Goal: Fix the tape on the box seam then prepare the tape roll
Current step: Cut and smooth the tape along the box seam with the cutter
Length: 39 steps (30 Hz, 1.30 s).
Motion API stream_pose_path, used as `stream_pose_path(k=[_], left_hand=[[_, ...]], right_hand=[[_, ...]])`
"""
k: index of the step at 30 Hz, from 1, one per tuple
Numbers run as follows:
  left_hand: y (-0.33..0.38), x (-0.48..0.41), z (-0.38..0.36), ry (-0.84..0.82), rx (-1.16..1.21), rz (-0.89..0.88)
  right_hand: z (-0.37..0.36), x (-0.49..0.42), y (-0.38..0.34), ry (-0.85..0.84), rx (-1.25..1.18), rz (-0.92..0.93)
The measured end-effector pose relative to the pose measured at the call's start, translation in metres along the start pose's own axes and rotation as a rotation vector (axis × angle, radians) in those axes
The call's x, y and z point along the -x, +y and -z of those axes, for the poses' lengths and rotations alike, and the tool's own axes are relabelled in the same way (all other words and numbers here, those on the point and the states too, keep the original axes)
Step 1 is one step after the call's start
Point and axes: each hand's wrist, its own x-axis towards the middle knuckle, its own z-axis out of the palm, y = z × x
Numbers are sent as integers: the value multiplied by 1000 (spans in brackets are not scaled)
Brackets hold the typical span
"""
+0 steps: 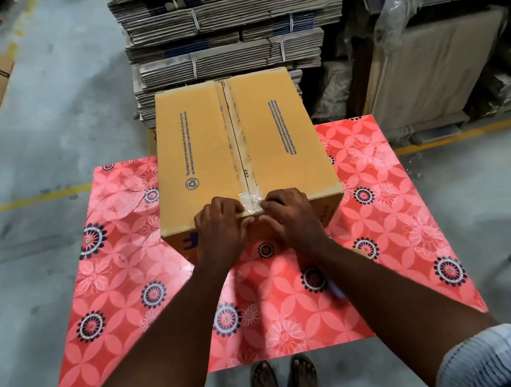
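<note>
A person stands at a desk covered in a red sheet patterned with pale and dark flowers, seen from above through a head camera. Both bare forearms reach forward from short patterned sleeves.

A closed brown cardboard box sits on the far half of the desk, its long side running away from the person. A strip of clear tape runs along the centre seam of the top flaps, from the far edge toward the fingers, and wrinkles into a pale, crumpled patch right between the two hands at the near edge.

The left hand rests on the near top edge of the box, just left of the seam, its fingers curled and pressed down on the cardboard beside the tape end. The right hand mirrors it just right of the seam, its fingers bent and touching the crumpled tape. The thumbs fold down over the box's front face below the fingers. Neither hand holds a loose object.

Beyond the box, past the fingers, rise bundles of flattened cardboard. The person's sandalled feet show on the concrete floor below the desk.
</note>
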Motion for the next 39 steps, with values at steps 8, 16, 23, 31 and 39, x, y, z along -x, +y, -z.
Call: stream_pose_path(k=[8, 16, 23, 31, 39], left_hand=[[-1, 0, 5, -63, 51, 30], [5, -2, 0, -52, 10, 70], [2, 1, 2, -66, 59, 31], [7, 11, -11, -104, -59, -86], [4, 4, -1, -26, 47, -26]], right_hand=[[7, 0, 0, -48, -51, -34], [5, -5, -3, -29, -10, -39], [5, 2, -5, -15, 56, 29], [-12, 4, -13, -51, 297, 78], [2, -4, -11, 11, 142, 57]])
